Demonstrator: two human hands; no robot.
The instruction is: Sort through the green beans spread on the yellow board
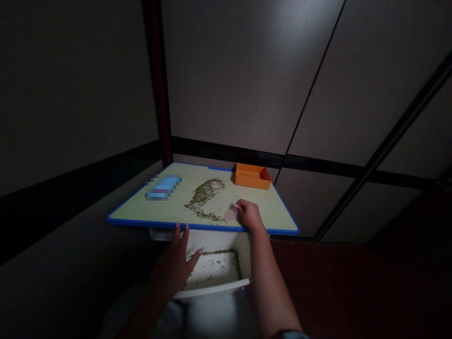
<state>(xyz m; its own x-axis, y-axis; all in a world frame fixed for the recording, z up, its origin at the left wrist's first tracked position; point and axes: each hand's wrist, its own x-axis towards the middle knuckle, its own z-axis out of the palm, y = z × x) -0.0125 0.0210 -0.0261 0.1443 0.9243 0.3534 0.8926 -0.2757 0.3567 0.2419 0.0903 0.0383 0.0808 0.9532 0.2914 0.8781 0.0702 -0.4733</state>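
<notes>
My left hand (176, 263) rests at the table's front edge, fingers spread and fingertips touching the blue rim, above an open drawer. It holds nothing. Over the right part of the tabletop, my right hand (249, 214) is closed in a pinch; what is between the fingertips is too small to make out. Just left of these fingertips is a pale pinkish patch (230, 214), its kind unclear. A scattered heap of small green grains (200, 195), like mung beans, mixed with paler bits, curves across the middle of the tabletop.
An orange open box (251, 179) stands at the table's back right. A blurred blue item (163, 188) lies at the left. The pale tabletop (141, 211) has a blue rim. Below, the white drawer (215, 291) contains scattered grains. Wall panels (229, 80) rise behind.
</notes>
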